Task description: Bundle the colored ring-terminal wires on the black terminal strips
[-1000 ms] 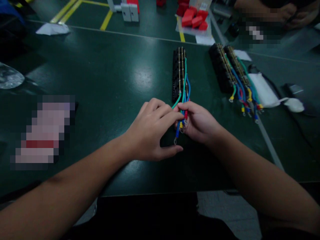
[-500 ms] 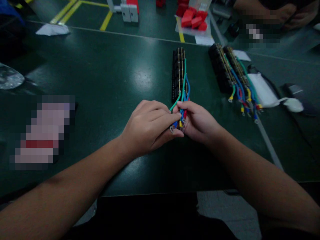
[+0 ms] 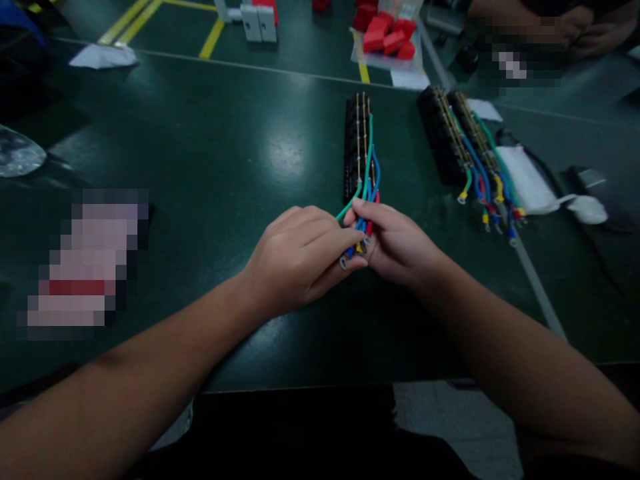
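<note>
A long black socket strip (image 3: 353, 147) with brass bars lies on the dark green table, its near end toward me. Green, blue and red wires (image 3: 371, 180) run from it into my hands and end in ring terminals. My left hand (image 3: 300, 257) is closed on the wire ends, thumb and forefinger around the blue and yellow terminals (image 3: 349, 253). Against it, my right hand (image 3: 395, 240) pinches the same bundle from the right, near the red terminal. The fingers partly hide the wires.
Two similar wired strips (image 3: 443, 140) lie at the right, beside white paper (image 3: 525, 180) and a cable. Red plastic parts (image 3: 387, 37) sit on a bag at the back. A blurred-out flat object (image 3: 90, 260) lies at left. Another person's hands (image 3: 580, 33) are at far right.
Both hands stay on the wire bundle. The fingers have shifted slightly over the terminals, and the yellow one shows less now. The strip remains in place.
</note>
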`<state>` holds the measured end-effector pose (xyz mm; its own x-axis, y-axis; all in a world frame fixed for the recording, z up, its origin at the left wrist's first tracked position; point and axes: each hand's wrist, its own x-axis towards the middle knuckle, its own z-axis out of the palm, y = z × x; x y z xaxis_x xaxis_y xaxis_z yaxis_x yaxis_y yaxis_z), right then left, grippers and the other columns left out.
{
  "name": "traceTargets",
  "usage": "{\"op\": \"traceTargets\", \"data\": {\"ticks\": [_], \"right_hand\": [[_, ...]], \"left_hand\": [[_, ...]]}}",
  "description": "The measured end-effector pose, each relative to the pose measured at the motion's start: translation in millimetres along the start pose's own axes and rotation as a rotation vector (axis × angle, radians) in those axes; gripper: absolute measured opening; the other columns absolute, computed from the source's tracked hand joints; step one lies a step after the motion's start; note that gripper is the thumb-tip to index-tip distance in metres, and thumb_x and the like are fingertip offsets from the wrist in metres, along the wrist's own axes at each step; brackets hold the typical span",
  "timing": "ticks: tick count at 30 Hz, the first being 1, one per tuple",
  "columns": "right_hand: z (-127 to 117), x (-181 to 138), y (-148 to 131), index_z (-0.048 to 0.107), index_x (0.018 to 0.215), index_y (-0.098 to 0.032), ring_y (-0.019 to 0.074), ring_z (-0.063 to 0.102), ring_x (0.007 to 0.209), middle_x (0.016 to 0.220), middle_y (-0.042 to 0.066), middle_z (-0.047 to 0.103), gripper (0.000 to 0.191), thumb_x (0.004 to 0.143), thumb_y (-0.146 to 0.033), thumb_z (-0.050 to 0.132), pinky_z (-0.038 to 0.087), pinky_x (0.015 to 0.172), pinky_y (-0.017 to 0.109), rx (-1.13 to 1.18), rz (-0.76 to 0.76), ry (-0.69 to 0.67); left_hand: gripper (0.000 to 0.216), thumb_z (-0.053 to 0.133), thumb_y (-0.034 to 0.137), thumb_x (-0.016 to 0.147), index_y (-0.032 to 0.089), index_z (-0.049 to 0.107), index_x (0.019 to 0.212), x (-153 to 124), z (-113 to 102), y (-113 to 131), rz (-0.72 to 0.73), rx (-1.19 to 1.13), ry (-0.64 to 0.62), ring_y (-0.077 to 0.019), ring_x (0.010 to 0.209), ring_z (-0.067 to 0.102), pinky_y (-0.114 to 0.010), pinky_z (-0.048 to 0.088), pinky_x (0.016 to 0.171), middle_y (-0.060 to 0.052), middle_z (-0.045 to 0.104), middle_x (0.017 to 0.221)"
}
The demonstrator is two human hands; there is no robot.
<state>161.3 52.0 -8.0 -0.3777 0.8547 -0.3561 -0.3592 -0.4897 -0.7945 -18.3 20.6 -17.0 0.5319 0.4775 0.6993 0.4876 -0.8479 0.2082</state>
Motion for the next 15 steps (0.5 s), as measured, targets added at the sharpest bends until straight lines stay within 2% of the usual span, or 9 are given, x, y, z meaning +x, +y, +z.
{"op": "traceTargets", "data": {"ticks": [5, 15], "right_hand": [[-2.8, -0.6, 1.1, 0.063, 0.074, -0.015, 0.0112, 0.057, 0.050, 0.059, -0.001, 0.061, 0.031, 0.092, -0.038, 0.075, 0.048, 0.048, 0.022, -0.052, -0.021, -0.056], [-5.3, -1.1, 1.8, 0.064, 0.080, -0.015, 0.0098, 0.057, 0.055, 0.064, -0.003, 0.059, 0.036, 0.080, -0.042, 0.087, 0.049, 0.050, 0.021, -0.065, -0.046, -0.146]], "left_hand": [[0.023, 0.060, 0.033, 0.100, 0.014, 0.071, 0.105, 0.7, 0.4, 0.3, -0.006, 0.015, 0.015, -0.0202, 0.081, 0.069, -0.036, 0.055, 0.077, -0.008, 0.076, 0.090], [0.024, 0.056, 0.036, 0.102, 0.018, 0.067, 0.112, -2.1, 1.0, -1.5, -0.027, 0.028, 0.026, -0.0195, 0.082, 0.065, -0.035, 0.051, 0.078, -0.006, 0.073, 0.090]]}}
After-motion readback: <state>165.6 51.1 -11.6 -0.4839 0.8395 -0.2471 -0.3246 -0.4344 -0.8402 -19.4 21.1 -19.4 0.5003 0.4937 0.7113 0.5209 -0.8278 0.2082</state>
